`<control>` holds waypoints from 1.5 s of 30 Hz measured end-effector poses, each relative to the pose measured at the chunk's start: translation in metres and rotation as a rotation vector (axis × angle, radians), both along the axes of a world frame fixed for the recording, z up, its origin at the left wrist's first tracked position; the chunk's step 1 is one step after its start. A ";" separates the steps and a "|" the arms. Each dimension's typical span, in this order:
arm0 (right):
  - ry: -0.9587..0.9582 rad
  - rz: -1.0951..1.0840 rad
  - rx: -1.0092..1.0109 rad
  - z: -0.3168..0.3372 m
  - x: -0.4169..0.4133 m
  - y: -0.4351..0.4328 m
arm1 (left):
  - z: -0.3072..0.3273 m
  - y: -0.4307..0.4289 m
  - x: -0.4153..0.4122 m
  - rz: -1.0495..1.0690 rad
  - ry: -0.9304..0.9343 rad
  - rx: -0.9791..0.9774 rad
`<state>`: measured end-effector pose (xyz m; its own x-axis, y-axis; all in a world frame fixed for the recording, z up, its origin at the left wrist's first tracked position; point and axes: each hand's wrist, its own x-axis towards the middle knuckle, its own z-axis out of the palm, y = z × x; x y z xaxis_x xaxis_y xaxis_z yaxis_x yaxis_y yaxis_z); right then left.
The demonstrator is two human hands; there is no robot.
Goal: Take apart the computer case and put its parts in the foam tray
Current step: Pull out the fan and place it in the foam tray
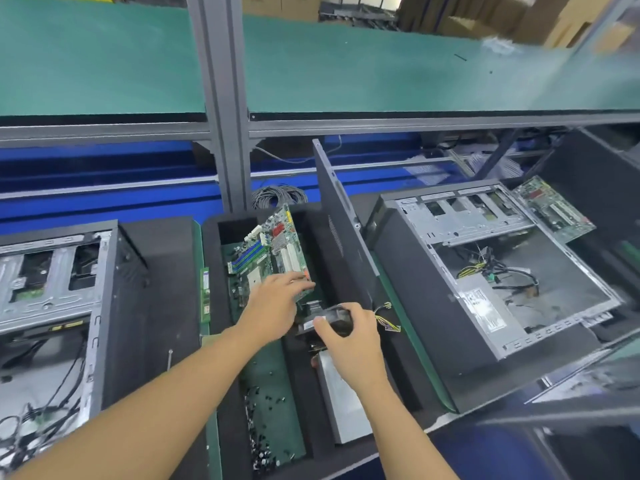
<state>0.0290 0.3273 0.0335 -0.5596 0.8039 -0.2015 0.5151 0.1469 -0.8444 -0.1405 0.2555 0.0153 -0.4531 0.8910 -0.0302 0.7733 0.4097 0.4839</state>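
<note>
Both hands work over the foam tray [214, 341] at the middle of the desk. Left hand [273, 299] has its grip closed on the near edge of the motherboard [273, 247], fingers over the top, holding it tilted above the tray's far compartment. Right hand [346, 336] grips a black fan [329, 318], thumb on its near side and fingers curled over the far side; its coloured wires [386, 318] trail to the right. Just near that hand a grey metal box [341, 400] lies in a slot of the tray. In the near left compartment, small dark screws [261, 431] lie scattered on the green floor. A dark side panel [337, 216] stands on edge along the tray's right side. Right of it the open case [485, 268] lies on its side, loose cables and a silver box inside. Beyond it, far right, a second board [554, 209] rests tilted. Another open case [55, 271] sits at the left.
</note>
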 end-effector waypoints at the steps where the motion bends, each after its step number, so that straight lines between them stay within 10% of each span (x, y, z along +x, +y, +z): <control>1: -0.040 -0.004 0.016 -0.001 0.003 0.001 | 0.001 0.009 -0.001 -0.073 0.114 -0.059; 12: 0.061 -0.172 -0.010 0.001 0.020 0.006 | -0.011 0.025 -0.015 -0.159 0.488 -0.155; 22: -0.169 0.236 0.038 -0.010 -0.020 -0.025 | -0.003 0.024 -0.037 -0.327 0.247 -0.179; 30: -0.197 0.180 -0.181 -0.039 -0.073 -0.031 | 0.019 -0.032 -0.069 0.123 -0.098 -0.014; 45: -0.691 0.397 0.544 -0.082 -0.112 -0.072 | 0.024 -0.097 -0.070 0.293 -0.169 -0.028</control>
